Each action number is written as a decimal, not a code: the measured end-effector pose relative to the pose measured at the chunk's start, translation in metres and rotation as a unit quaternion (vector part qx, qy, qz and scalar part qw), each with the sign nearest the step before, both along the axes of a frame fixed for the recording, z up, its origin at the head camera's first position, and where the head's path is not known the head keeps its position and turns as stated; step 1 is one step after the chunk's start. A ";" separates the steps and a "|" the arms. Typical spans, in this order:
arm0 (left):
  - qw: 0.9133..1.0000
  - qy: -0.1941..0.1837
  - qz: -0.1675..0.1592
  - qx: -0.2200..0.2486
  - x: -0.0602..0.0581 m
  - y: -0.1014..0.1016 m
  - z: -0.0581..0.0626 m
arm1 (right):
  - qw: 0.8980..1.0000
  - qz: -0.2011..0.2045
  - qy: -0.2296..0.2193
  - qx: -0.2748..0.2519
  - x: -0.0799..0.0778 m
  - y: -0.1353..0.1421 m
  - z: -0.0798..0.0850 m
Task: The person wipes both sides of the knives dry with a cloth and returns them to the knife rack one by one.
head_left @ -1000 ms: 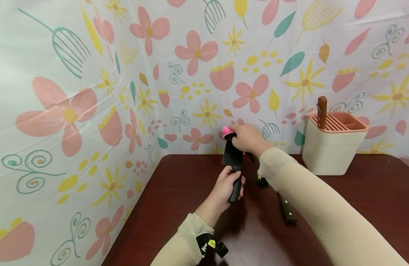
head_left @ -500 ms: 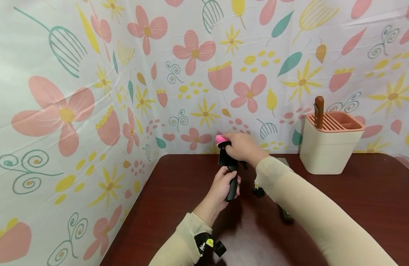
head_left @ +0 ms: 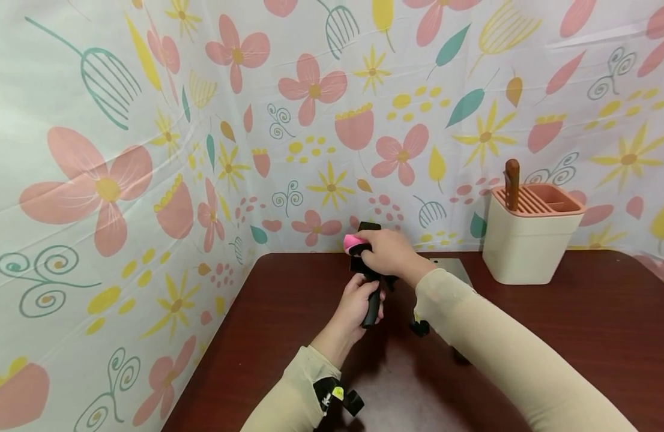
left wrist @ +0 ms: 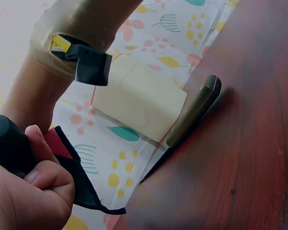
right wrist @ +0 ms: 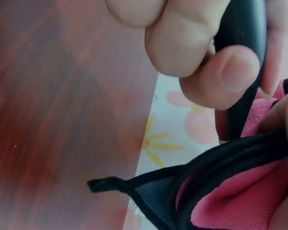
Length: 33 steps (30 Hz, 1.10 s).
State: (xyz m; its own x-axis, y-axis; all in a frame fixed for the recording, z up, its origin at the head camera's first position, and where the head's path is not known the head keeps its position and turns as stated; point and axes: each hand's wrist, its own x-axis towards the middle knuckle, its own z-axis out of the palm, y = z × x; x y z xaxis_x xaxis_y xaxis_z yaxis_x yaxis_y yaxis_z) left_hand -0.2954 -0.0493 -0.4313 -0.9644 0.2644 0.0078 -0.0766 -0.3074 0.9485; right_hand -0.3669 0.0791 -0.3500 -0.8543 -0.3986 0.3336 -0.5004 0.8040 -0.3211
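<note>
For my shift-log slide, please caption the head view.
Left hand grips a black handle, right hand holds a pink, black-edged cloth, and a cream holder stands on the table to the right.

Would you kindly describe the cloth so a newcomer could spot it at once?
At the back of the dark red table, the left hand grips a black handle. Just beyond, the right hand holds the cloth. Vivid pink edged in black, it stands apart from the plain black handle.
</note>
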 end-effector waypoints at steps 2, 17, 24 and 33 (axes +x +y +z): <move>1.000 -0.002 0.003 -0.003 -0.001 -0.001 -0.001 | 1.000 0.004 -0.001 0.000 0.002 0.000 -0.003; 1.000 0.006 0.006 -0.029 -0.006 -0.008 -0.005 | 0.998 0.039 -0.034 -0.022 0.018 -0.001 -0.009; 0.999 0.022 0.012 -0.039 -0.006 -0.009 -0.005 | 0.997 0.065 -0.023 -0.047 0.028 0.004 -0.010; 0.998 0.030 0.008 -0.051 -0.006 -0.005 -0.006 | 0.991 0.110 -0.026 -0.076 0.038 0.018 -0.009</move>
State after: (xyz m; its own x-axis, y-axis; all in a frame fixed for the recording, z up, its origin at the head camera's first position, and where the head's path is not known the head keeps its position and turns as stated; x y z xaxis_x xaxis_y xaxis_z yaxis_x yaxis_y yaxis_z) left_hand -0.3013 -0.0545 -0.4375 -0.9669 0.2520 0.0391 -0.0152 -0.2100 0.9776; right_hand -0.3286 0.0973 -0.3594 -0.7700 -0.5260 0.3611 -0.6377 0.6177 -0.4601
